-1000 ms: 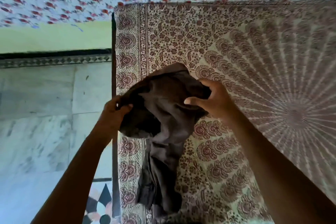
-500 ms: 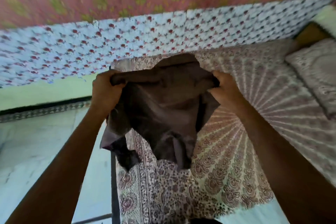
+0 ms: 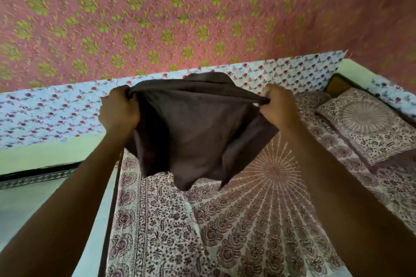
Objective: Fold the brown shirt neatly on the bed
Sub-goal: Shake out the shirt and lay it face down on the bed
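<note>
The brown shirt (image 3: 198,132) hangs in the air above the bed (image 3: 258,220), stretched between both hands. My left hand (image 3: 119,112) grips its upper left edge in a fist. My right hand (image 3: 279,108) grips the upper right edge, pulling the top hem taut. The shirt's lower part dangles loosely with uneven corners, clear of the patterned bedsheet. Its far side is hidden behind the front cloth.
A pillow (image 3: 369,123) in matching print lies at the bed's far right. A floral cloth (image 3: 45,114) runs along the wall behind the bed, under a pink and green hanging (image 3: 157,18). The bed's left edge (image 3: 114,198) borders a pale floor (image 3: 27,198).
Both hands have lifted the shirt higher and pulled farther apart, spreading it wide. The view has tilted up, showing more wall and the pillow.
</note>
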A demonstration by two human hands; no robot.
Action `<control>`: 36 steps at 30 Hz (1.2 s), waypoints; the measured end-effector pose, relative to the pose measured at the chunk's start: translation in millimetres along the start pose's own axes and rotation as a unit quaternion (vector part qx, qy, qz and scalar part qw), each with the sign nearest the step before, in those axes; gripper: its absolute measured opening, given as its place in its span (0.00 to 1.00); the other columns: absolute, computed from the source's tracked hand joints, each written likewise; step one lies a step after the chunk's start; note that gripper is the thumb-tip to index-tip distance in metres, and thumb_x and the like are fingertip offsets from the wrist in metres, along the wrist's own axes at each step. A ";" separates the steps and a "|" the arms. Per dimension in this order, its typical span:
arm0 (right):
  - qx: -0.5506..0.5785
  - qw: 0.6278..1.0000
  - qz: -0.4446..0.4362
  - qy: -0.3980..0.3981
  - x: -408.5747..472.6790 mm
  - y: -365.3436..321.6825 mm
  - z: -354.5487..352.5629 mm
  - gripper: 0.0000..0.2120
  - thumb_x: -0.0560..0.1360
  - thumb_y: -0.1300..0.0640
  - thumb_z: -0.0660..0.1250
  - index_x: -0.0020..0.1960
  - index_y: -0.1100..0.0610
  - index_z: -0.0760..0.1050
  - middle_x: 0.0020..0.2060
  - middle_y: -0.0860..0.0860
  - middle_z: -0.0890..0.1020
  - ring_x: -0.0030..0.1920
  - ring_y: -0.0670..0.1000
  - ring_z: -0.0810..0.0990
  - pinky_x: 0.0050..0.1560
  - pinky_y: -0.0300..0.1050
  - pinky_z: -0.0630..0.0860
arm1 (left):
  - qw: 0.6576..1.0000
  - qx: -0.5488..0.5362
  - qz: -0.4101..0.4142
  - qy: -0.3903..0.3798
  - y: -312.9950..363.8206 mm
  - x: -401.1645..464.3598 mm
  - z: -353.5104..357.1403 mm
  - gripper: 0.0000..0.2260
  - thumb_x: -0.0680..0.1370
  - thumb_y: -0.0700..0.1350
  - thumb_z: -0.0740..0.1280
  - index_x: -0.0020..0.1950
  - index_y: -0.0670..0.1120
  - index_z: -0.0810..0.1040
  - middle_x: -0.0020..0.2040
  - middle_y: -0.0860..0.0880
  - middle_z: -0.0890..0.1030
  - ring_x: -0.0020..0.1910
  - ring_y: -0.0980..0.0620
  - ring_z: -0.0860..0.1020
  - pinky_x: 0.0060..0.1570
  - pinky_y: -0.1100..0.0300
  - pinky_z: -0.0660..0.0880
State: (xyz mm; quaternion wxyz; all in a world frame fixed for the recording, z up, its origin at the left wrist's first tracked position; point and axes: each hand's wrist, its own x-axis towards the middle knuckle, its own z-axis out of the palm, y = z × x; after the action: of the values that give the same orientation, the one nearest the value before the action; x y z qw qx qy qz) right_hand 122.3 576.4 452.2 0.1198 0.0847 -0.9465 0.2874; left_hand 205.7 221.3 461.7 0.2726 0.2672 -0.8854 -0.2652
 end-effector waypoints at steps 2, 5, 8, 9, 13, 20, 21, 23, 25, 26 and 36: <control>-0.042 0.995 -0.068 -0.064 -13.0 13.5 -18.0 0.12 0.72 0.69 0.70 0.38 0.53 0.74 0.34 0.52 0.76 0.44 0.60 0.81 0.41 0.45 0.72 | 1.000 -0.009 -0.023 0.015 18.8 -25.2 -3.3 0.12 0.81 0.46 0.62 0.60 0.44 0.81 0.55 0.35 0.83 0.56 0.31 0.80 0.52 0.41 0.77; -0.041 0.998 -0.040 0.007 -27.9 38.8 -46.6 0.11 0.75 0.67 0.68 0.54 0.57 0.83 0.45 0.59 0.83 0.48 0.63 0.83 0.44 0.50 0.78 | 1.000 0.003 -0.005 0.025 38.8 -57.1 -15.5 0.10 0.79 0.45 0.66 0.56 0.44 0.82 0.51 0.36 0.83 0.52 0.32 0.82 0.49 0.44 0.78; -0.083 0.995 -0.027 0.047 -45.7 62.3 -80.4 0.07 0.75 0.67 0.67 0.51 0.60 0.80 0.41 0.58 0.80 0.47 0.64 0.82 0.39 0.50 0.72 | 0.999 0.019 0.029 0.028 57.7 -90.2 -27.3 0.06 0.78 0.44 0.67 0.51 0.45 0.81 0.47 0.39 0.83 0.47 0.34 0.82 0.42 0.47 0.77; -0.108 0.992 -0.027 0.056 -51.9 66.5 -90.9 0.07 0.75 0.66 0.67 0.52 0.60 0.79 0.42 0.58 0.80 0.49 0.65 0.81 0.40 0.52 0.74 | 0.999 0.010 0.035 0.029 63.7 -99.8 -30.8 0.05 0.78 0.44 0.68 0.51 0.44 0.82 0.47 0.40 0.83 0.48 0.34 0.82 0.42 0.47 0.77; -0.152 0.984 -0.043 0.077 -68.9 81.6 -118.8 0.14 0.77 0.63 0.68 0.62 0.63 0.75 0.56 0.61 0.79 0.58 0.65 0.78 0.48 0.58 0.77 | 0.997 -0.050 0.012 0.054 78.3 -129.5 -40.0 0.15 0.78 0.52 0.72 0.50 0.40 0.79 0.43 0.40 0.80 0.47 0.39 0.80 0.42 0.51 0.72; -0.016 0.994 0.012 0.107 -109.1 104.7 -146.5 0.20 0.81 0.63 0.63 0.71 0.62 0.66 0.53 0.65 0.80 0.55 0.67 0.79 0.42 0.54 0.71 | 0.994 -0.105 0.015 0.009 83.6 -165.5 -29.7 0.17 0.82 0.52 0.68 0.48 0.38 0.70 0.36 0.44 0.71 0.43 0.40 0.74 0.40 0.53 0.63; -0.025 0.993 0.018 0.117 -121.3 108.4 -150.1 0.17 0.81 0.64 0.63 0.69 0.62 0.68 0.52 0.65 0.80 0.54 0.67 0.79 0.41 0.54 0.70 | 0.993 -0.114 0.023 -0.011 85.0 -172.2 -28.3 0.18 0.82 0.52 0.68 0.48 0.36 0.71 0.37 0.43 0.72 0.42 0.42 0.73 0.40 0.53 0.63; -0.044 0.989 0.029 0.137 -148.7 114.5 -152.9 0.16 0.80 0.65 0.64 0.68 0.61 0.71 0.53 0.65 0.81 0.55 0.67 0.80 0.42 0.55 0.72 | 0.990 -0.114 0.056 -0.058 84.6 -186.8 -26.2 0.19 0.81 0.52 0.69 0.48 0.35 0.72 0.38 0.39 0.73 0.39 0.44 0.72 0.40 0.52 0.65; -0.057 0.982 0.043 0.173 -177.0 119.4 -149.9 0.19 0.79 0.65 0.65 0.69 0.61 0.74 0.53 0.65 0.82 0.55 0.66 0.81 0.48 0.59 0.78 | 0.975 -0.141 0.100 -0.140 82.4 -200.0 -23.5 0.16 0.81 0.50 0.71 0.41 0.41 0.71 0.34 0.46 0.73 0.34 0.49 0.71 0.37 0.54 0.66; -0.062 0.977 0.057 0.197 -188.5 123.2 -146.1 0.19 0.78 0.65 0.65 0.68 0.61 0.75 0.51 0.65 0.83 0.53 0.66 0.82 0.46 0.58 0.78 | 0.960 -0.164 0.114 -0.195 82.6 -206.3 -21.8 0.15 0.80 0.47 0.72 0.38 0.45 0.71 0.32 0.51 0.72 0.32 0.54 0.70 0.36 0.57 0.67; -0.158 0.957 0.106 0.217 -141.1 166.8 -133.6 0.13 0.80 0.63 0.63 0.64 0.60 0.75 0.56 0.60 0.81 0.53 0.65 0.81 0.42 0.55 0.74 | 0.918 -0.292 0.074 -0.257 93.0 -178.3 28.8 0.11 0.77 0.44 0.75 0.44 0.41 0.76 0.40 0.42 0.76 0.42 0.50 0.75 0.47 0.52 0.71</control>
State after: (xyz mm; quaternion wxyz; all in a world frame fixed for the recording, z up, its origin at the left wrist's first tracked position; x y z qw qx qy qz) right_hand 242.9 801.6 433.7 0.3031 -0.1008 -0.9345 0.1571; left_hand 283.4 407.4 437.7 0.1204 0.0318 -0.8256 -0.5504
